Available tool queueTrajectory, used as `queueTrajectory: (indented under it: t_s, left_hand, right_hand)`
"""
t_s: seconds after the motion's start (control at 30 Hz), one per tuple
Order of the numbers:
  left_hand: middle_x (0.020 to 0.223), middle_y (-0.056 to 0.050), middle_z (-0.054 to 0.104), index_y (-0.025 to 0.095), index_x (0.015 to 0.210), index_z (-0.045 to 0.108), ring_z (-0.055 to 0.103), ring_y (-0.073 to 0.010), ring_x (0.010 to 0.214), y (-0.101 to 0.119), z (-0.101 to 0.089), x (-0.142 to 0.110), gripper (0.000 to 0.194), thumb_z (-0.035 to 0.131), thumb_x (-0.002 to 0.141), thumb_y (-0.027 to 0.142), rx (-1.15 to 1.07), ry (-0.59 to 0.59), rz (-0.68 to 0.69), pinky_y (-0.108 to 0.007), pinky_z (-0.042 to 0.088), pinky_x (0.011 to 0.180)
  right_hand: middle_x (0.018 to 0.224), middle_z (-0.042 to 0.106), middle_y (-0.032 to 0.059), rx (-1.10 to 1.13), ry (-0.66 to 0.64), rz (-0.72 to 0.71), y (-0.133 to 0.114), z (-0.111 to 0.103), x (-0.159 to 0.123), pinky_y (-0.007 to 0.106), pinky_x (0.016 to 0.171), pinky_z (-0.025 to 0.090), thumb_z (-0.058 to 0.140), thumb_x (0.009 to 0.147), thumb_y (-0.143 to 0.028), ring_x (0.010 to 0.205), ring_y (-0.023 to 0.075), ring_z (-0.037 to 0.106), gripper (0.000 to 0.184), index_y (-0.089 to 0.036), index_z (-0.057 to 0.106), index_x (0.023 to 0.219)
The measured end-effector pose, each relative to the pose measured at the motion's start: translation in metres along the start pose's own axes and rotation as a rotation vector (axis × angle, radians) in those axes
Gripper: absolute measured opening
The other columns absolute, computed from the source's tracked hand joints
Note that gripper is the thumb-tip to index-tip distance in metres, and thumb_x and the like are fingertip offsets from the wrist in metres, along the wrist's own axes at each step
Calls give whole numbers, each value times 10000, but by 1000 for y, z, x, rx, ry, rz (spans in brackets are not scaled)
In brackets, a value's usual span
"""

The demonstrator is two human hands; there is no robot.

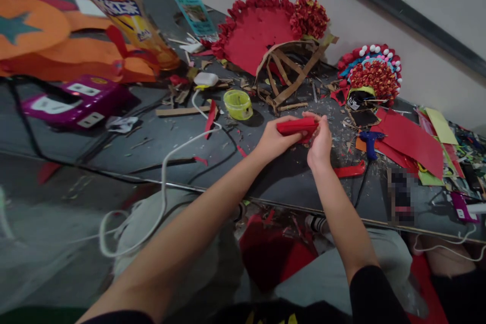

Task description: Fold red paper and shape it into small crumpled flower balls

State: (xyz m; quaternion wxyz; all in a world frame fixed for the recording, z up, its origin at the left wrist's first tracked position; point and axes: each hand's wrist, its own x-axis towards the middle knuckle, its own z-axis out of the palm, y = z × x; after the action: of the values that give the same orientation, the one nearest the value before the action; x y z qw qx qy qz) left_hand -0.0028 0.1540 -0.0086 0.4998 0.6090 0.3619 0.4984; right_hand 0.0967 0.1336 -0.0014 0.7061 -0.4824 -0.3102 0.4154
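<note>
Between my two hands, just above the dark table (224, 162), is a folded piece of red paper or foam sheet (296, 125). My left hand (276, 139) grips its left end, with the thumb along the near side. My right hand (320, 144) closes on the right end, its fingertips partly hidden behind the red piece. To the right of my right hand lies a red-handled tool (350, 168), perhaps a cutter. Beyond it rests a blue glue gun (371, 143) beside red sheets (412, 142). A yellow-green plastic tub (238, 105) stands beyond my left hand.
A red ruffled headpiece (261, 35) with cardboard strips leans near the wall, and a beaded one (370, 73) sits farther right. At left are a purple power strip (79, 101), yellow bottle (125, 10), blue-labelled bottle (192, 7) and white cable (165, 172). Scraps litter the table.
</note>
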Motion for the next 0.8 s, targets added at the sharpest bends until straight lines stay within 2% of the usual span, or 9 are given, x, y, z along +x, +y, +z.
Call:
queueTrajectory:
  t_s: [0.13, 0.27, 0.4, 0.57, 0.8]
  left_hand:
    - [852, -55, 717, 132, 862, 676, 650, -188, 775, -1, 0, 1, 289, 692, 613, 277, -23, -18, 20, -263, 529, 728]
    - [893, -69, 725, 121, 901, 684, 663, -203, 815, -3, 0, 2, 309, 688, 617, 242, 6, -39, 17, -278, 536, 761]
    - [882, -69, 731, 117, 877, 699, 667, -206, 811, -4, 1, 3, 276, 659, 615, 194, 11, -47, 15, -277, 537, 754]
    - [856, -68, 734, 120, 830, 709, 669, -212, 783, -2, 1, 3, 241, 660, 603, 185, -1, -50, -4, -282, 542, 738]
    - [811, -55, 727, 127, 824, 705, 657, -209, 751, 0, 2, 5, 267, 672, 560, 161, -36, -27, -66, -288, 541, 712]
  right_hand:
    - [732, 680, -11, 39, 13, 121, 0, 1, 2, 289, 736, 473, 326, 874, -520, 720, 141, 622, 468, -206, 656, 767]
    - [726, 688, -11, 67, 24, 102, 0, 1, 3, 279, 709, 479, 285, 888, -536, 699, 135, 624, 512, -205, 660, 776]
    - [710, 688, 3, 28, 5, 110, 3, 2, 1, 309, 782, 479, 321, 847, -618, 739, 158, 637, 541, -200, 657, 770]
    - [842, 704, 22, -49, -23, 33, 6, 1, 0, 317, 812, 480, 299, 833, -652, 815, 164, 641, 561, -207, 640, 805]
    - [853, 711, 69, -91, -26, 82, 10, -1, 3, 363, 795, 514, 264, 817, -672, 830, 200, 664, 593, -200, 620, 858]
